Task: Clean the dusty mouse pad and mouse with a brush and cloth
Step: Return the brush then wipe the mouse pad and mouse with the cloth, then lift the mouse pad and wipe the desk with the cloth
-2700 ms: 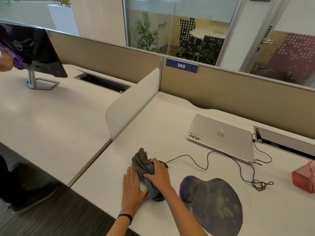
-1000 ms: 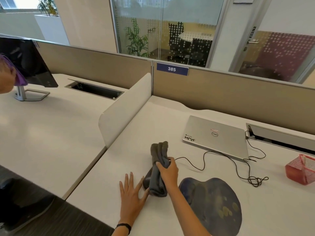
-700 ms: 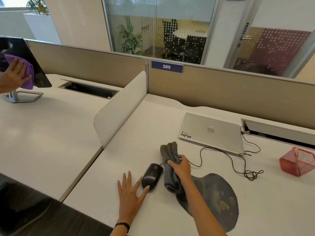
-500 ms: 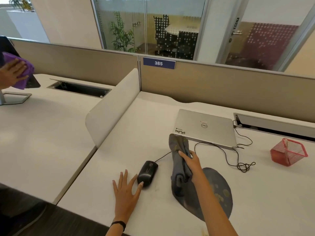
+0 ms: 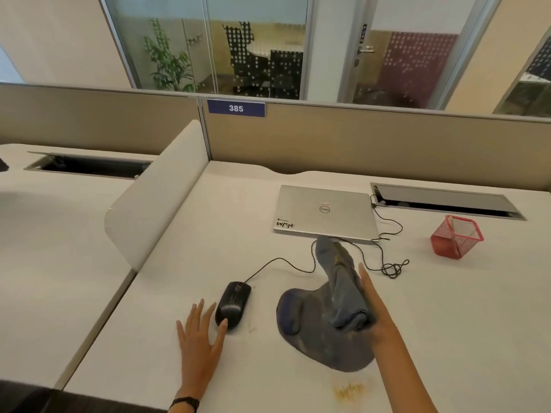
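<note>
Mouse pad, dark and blotched, near the desk's front edge; right hand grips a rolled grey cloth over it, thumb hidden. Mouse, black, just left of the pad; left hand flat on the desk, fingers spread, thumb touching the mouse's near end. Closed laptop toward the back edge, red mesh cup to its right.

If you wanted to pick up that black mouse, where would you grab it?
Probably across its two long sides at the rounded near end, coming from above. The mouse lies flat, its cable leaves the far end, and the left hand rests right beside it.
</note>
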